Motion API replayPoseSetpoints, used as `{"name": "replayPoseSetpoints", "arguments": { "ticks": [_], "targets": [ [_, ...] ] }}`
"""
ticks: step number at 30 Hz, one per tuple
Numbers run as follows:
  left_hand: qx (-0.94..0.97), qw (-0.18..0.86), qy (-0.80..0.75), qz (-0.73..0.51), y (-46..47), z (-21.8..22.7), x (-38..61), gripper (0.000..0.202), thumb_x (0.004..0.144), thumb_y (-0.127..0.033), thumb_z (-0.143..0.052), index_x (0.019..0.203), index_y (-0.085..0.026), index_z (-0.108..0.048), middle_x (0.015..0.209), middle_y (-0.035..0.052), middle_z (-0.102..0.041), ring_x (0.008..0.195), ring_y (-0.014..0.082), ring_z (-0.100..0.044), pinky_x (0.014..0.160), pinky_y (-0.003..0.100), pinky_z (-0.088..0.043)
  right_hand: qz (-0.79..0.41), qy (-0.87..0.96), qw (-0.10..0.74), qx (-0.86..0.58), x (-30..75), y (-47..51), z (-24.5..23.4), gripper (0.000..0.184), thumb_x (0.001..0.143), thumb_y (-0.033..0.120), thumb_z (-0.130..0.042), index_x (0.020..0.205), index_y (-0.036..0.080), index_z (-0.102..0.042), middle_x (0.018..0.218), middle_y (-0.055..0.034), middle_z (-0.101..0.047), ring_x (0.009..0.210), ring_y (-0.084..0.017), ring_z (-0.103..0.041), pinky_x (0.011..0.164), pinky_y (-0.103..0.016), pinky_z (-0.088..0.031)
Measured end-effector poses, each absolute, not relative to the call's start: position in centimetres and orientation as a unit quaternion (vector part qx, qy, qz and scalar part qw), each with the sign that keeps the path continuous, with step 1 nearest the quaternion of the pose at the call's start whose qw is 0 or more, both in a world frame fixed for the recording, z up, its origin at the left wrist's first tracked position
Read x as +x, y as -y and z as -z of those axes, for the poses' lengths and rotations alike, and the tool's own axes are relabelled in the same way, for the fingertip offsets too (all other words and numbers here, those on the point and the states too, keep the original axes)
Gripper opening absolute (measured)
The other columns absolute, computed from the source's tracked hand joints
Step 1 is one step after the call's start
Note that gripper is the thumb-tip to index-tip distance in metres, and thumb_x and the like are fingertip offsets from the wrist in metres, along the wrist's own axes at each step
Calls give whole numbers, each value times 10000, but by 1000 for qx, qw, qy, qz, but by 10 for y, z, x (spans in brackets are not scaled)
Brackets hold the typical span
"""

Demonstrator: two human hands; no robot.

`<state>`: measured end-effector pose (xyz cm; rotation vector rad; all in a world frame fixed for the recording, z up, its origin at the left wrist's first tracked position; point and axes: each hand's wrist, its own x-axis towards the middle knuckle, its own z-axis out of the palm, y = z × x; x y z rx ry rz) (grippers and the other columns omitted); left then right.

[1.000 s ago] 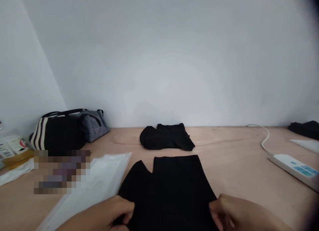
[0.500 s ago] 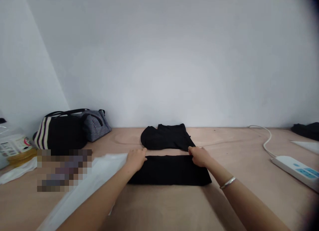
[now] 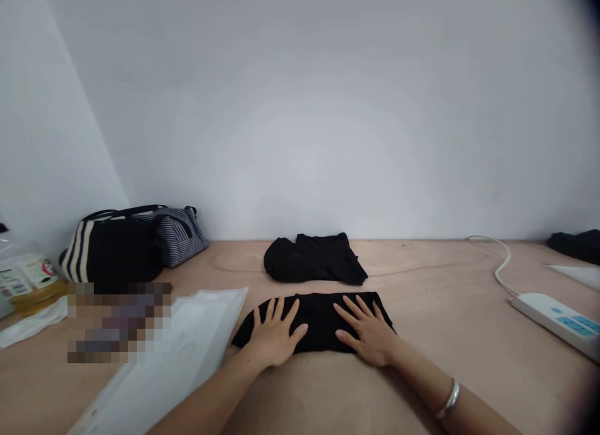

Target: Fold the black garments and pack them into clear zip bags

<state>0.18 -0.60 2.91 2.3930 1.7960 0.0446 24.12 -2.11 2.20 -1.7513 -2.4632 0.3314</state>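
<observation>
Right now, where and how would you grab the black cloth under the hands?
I'd pinch the black cloth at its left and right ends, coming from the near side. It lies flat, a wide low strip, and both ends show past the spread left hand and right hand. The second cloth lies just beyond its far edge, so that side looks tighter.

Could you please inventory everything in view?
near cloth: 1, black, centre
far cloth: 1, black, back
striped bags: 2, dark, back left
container: 1, yellow, left
crumpled strip: 1, white, left
pixelated area: 1, dark, left
plastic packaging: count unclear, whitish, left
corded power strip: 1, white, right
dark bundle: 1, black, right
pale sheet: 1, white, right
table: 1, brown, below
walls: 2, grey, background
bracelet: 1, silver, right wrist
left hand: 1, bare, on near cloth
right hand: 1, bare, on near cloth
</observation>
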Motion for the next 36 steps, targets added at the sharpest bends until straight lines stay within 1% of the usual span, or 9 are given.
{"name": "replayPoseSetpoints", "arguments": {
  "ticks": [4, 8, 11, 15, 21, 25, 28, 31, 36],
  "targets": [
    [793, 41, -607, -33, -3, -48, -22, 472, 883, -349, -272, 1330, -199, -281, 1366, 153, -304, 1235, 312, -290, 945, 481, -257, -88, 811, 83, -572, 223, 21, -33, 613, 827, 590, -234, 1315, 234, -337, 1396, -91, -263, 1280, -326, -142, 991, -567, -67],
    [785, 36, -618, -29, -12, -59, -42, 447, 771, -124, -408, 1216, -158, -429, 1172, 139, -514, 1050, 242, -513, 833, 324, -400, -77, 845, 141, -511, 181, 22, -39, 530, 880, 472, -199, 1306, 197, -352, 1388, -88, -286, 1287, -247, -165, 1034, -463, -74],
    [773, 40, -633, -18, -15, -60, -45, 419, 714, -132, -487, 1133, -126, -483, 1096, 157, -557, 1011, 265, -536, 818, 332, -410, -110, 854, 131, -491, 153, 21, -35, 565, 870, 508, -189, 1347, 214, -257, 1421, -79, -194, 1298, -267, -99, 1015, -516, -72],
    [757, 66, -650, -1, -12, -63, -43, 454, 690, -156, -501, 1137, -95, -450, 1061, 196, -578, 977, 303, -557, 773, 371, -429, -134, 845, 99, -508, 137, 18, -24, 616, 850, 560, -165, 1367, 226, -183, 1433, -86, -135, 1293, -321, -56, 964, -607, -8],
    [778, 145, -611, -5, -3, -87, -52, 726, 535, -97, -562, 1222, -111, -330, 925, 109, -640, 794, 226, -623, 617, 247, -458, -161, 841, 98, -507, 138, 18, -24, 615, 840, 569, -198, 1364, 246, -189, 1433, -83, -143, 1293, -324, -52, 950, -619, 19],
    [788, 128, -593, -103, -2, -102, -37, 660, 649, -101, -476, 1258, -143, -226, 945, 72, -604, 862, 194, -588, 686, 253, -437, -166, 824, 209, -500, 163, 12, -33, 516, 822, 419, -386, 1281, 186, -368, 1335, -111, -348, 1217, -251, -306, 993, -453, -207],
    [750, 99, -595, -271, -1, -99, -5, 620, 683, -109, -472, 1246, -192, -223, 1018, 62, -549, 910, 190, -554, 729, 275, -429, -70, 750, 300, -586, 201, 8, -38, 299, 792, 264, -421, 1043, 162, -547, 1089, -114, -525, 1027, -215, -474, 898, -343, -349],
    [726, 114, -566, -374, 5, -83, 33, 580, 689, -130, -507, 1218, -178, -276, 1056, 75, -510, 963, 193, -519, 791, 299, -427, -2, 679, 271, -683, 241, 10, -38, 269, 750, 255, -466, 993, 174, -549, 986, -106, -541, 973, -249, -485, 823, -367, -385],
    [812, 183, -461, -309, 26, -53, 67, 412, 707, -207, -554, 1110, -171, -481, 1122, 73, -510, 968, 186, -527, 811, 287, -449, -31, 631, 219, -743, 277, 18, -26, 533, 685, 348, -547, 1160, 143, -414, 1052, -151, -493, 962, -298, -500, 743, -388, -416]
  ]
}}
